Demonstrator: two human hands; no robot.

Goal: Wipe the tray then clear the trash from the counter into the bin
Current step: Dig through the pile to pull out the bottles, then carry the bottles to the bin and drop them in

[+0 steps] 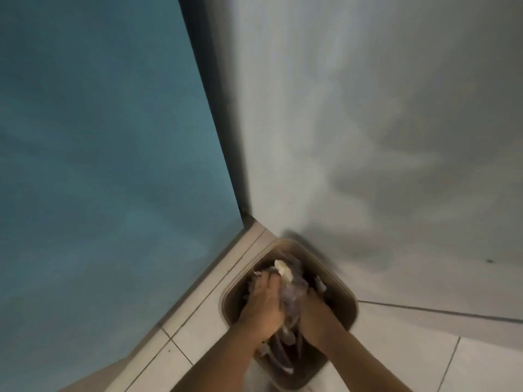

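Bin first: the tan rounded-square plastic bin (224, 301) stands at six o'clock, in the corner where the flat blue wall (99, 137) at nine o'clock meets the pale grey wall (368, 108) at one o'clock. It stands on a white tiled floor (410, 349) that spreads towards four o'clock. Over its mouth, the left hand (264, 304) and the right hand (314, 309) each keep a closed grip on one wad of crumpled clear plastic trash (291, 295). A pale scrap (284, 271) pokes out of the wad at twelve o'clock. Dark rubbish (283, 359) already lies beneath. I judge the main risk to be spillage: the bin looks full, so pieces may spring back onto the floor once the grip opens, and a hard push could tip it
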